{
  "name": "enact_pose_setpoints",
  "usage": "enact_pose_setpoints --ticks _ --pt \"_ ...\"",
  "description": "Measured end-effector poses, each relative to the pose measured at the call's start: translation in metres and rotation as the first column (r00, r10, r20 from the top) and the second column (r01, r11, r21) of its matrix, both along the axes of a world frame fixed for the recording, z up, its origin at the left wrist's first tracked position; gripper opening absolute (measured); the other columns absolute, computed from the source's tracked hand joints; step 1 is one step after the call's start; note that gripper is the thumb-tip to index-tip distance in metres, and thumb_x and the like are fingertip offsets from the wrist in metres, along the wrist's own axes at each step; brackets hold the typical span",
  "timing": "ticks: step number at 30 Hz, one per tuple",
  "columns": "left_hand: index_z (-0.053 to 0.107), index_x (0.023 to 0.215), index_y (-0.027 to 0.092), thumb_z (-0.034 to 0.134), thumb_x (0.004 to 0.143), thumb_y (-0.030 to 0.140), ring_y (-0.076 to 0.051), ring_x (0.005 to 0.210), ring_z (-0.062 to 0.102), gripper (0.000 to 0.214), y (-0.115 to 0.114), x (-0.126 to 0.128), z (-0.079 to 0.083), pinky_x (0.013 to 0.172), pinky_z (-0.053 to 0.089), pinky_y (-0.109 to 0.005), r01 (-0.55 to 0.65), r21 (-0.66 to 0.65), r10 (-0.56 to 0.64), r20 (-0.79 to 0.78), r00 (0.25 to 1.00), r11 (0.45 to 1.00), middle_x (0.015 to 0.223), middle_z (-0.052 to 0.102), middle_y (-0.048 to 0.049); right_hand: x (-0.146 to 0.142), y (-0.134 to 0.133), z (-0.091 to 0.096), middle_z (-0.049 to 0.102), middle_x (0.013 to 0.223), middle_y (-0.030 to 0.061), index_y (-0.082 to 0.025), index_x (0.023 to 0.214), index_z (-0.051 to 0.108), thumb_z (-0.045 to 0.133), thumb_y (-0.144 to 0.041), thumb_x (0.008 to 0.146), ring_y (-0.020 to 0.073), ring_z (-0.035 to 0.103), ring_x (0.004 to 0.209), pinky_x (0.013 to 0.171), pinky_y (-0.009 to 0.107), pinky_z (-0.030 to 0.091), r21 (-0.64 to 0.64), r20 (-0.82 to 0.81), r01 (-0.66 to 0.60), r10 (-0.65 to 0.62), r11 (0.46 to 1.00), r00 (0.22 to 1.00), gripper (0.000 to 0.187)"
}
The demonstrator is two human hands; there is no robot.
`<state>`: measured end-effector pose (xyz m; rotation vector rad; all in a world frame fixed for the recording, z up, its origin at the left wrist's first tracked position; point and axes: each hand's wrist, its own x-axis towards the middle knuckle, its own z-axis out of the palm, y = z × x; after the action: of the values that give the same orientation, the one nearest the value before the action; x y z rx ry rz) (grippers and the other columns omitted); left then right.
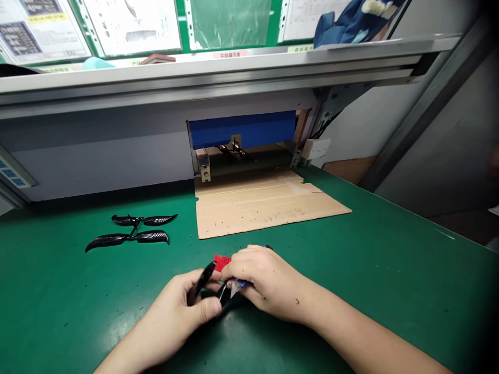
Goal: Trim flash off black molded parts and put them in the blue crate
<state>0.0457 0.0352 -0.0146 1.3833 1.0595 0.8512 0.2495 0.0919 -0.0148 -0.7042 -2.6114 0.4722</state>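
Note:
My left hand (183, 306) is closed around a curved black plastic part (202, 283) held just above the green table (78, 311). My right hand (261, 278) is closed on a small cutter with blue and red grips (223, 261), and its metal tip (233, 289) touches the black part between my hands. Two more black wing-shaped plastic parts (143, 220) (127, 239) lie on the table to the upper left of my hands.
A flat cardboard sheet (261, 205) lies ahead of my hands, leading to an opening with a blue flap (244, 129) in the grey machine housing (117, 150). Papers hang on a green board (230, 21) above. The table's right edge runs diagonally.

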Motion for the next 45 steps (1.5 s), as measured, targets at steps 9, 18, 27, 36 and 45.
enact_pose_setpoints --ticks 9,18,27,36,45 --pt "0.061 0.114 0.026 0.073 0.078 0.037 -0.019 0.104 0.058 0.04 -0.004 0.001 -0.015 0.087 0.044 -0.025 -0.251 -0.206 0.318 0.44 0.84 0.946 0.114 0.065 -0.0033 -0.011 -0.011 -0.003 0.057 0.093 0.0019 -0.02 0.108 0.054 0.05 -0.066 0.092 0.0189 0.049 0.082 0.073 0.031 0.033 -0.07 -0.345 0.165 -0.179 0.984 0.921 0.049" --pt "0.061 0.112 0.032 0.086 0.061 0.039 -0.024 0.117 0.054 0.057 -0.018 0.01 -0.013 0.094 0.046 -0.03 -0.435 -0.269 0.505 0.588 0.632 0.859 0.128 0.059 -0.0019 -0.019 -0.017 -0.008 0.05 0.078 0.0019 -0.018 0.098 0.06 0.01 -0.077 0.091 0.0188 0.039 0.069 0.062 0.03 0.023 0.095 -0.181 0.229 -0.209 0.969 0.961 0.078" --pt "0.062 0.108 0.033 0.085 0.062 0.034 -0.022 0.105 0.061 0.052 -0.019 0.007 -0.019 0.086 0.053 -0.028 -0.445 -0.202 0.47 0.597 0.65 0.872 0.117 0.064 -0.0012 -0.018 -0.016 -0.009 0.045 0.07 0.0016 -0.018 0.072 0.049 -0.002 -0.072 0.092 0.0176 0.033 0.063 0.059 0.03 0.017 0.255 -0.165 0.288 -0.252 0.923 0.954 0.078" --pt "0.064 0.101 0.029 0.086 0.061 0.029 -0.021 0.097 0.064 0.046 -0.019 0.009 -0.014 0.083 0.055 -0.027 -0.441 -0.121 0.422 0.589 0.689 0.889 0.106 0.068 -0.0017 -0.015 -0.007 -0.018 0.046 0.062 -0.0015 -0.018 0.067 0.043 0.013 -0.074 0.095 0.0138 0.039 0.057 0.056 0.027 0.026 -0.056 -0.266 -0.023 0.008 0.998 0.964 0.069" --pt "0.062 0.108 0.032 0.086 0.062 0.032 -0.029 0.112 0.059 0.052 -0.025 0.015 -0.013 0.101 0.043 -0.044 -0.377 -0.296 0.473 0.655 0.589 0.878 0.119 0.065 -0.0042 -0.028 -0.023 -0.015 0.048 0.084 0.0039 -0.018 0.093 0.05 0.015 -0.081 0.089 0.0192 0.042 0.074 0.07 0.031 0.034 -0.225 -0.461 0.099 -0.195 0.969 0.866 0.072"
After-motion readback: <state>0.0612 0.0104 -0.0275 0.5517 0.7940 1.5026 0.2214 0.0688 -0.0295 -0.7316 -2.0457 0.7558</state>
